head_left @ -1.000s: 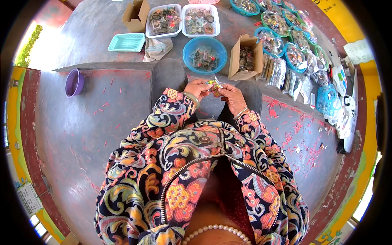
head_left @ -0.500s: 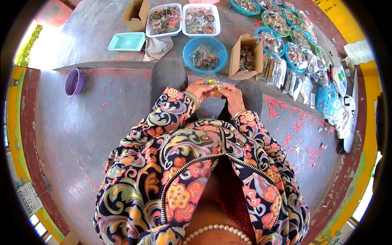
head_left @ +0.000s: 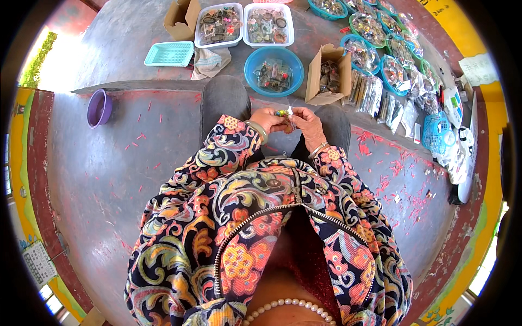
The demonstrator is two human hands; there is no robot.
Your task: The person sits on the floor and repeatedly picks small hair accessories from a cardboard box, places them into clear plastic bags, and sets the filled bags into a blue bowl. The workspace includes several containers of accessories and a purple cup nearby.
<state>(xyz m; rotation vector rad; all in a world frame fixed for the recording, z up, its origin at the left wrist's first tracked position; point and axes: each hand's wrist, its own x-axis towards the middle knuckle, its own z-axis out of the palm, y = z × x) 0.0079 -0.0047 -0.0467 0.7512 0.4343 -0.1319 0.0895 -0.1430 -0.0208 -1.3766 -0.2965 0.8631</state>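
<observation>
Between my knees, my left hand (head_left: 266,119) and my right hand (head_left: 309,127) meet in front of me, fingers closed in a pinch. They hold a small yellow, green and blue trinket (head_left: 281,113), seemingly in a clear plastic packet. A white corner (head_left: 290,110) sticks up beside my right fingertips. The trinket's exact kind is too small to make out, and my fingers cover part of it. Just beyond my hands stands a round blue basin (head_left: 273,71) with small packets in it.
On the raised ledge ahead are two white tubs (head_left: 219,44) of trinkets, a mint basket (head_left: 168,54), a grey cloth (head_left: 210,63) and an open cardboard box (head_left: 328,75). Filled baskets (head_left: 360,55) and plastic packets (head_left: 367,95) crowd the right. A purple basin (head_left: 99,108) is on the left floor.
My right fingers have shifted slightly inward over the trinket, which shows less now. A white corner has appeared at the fingertips. Everything around is unchanged.
</observation>
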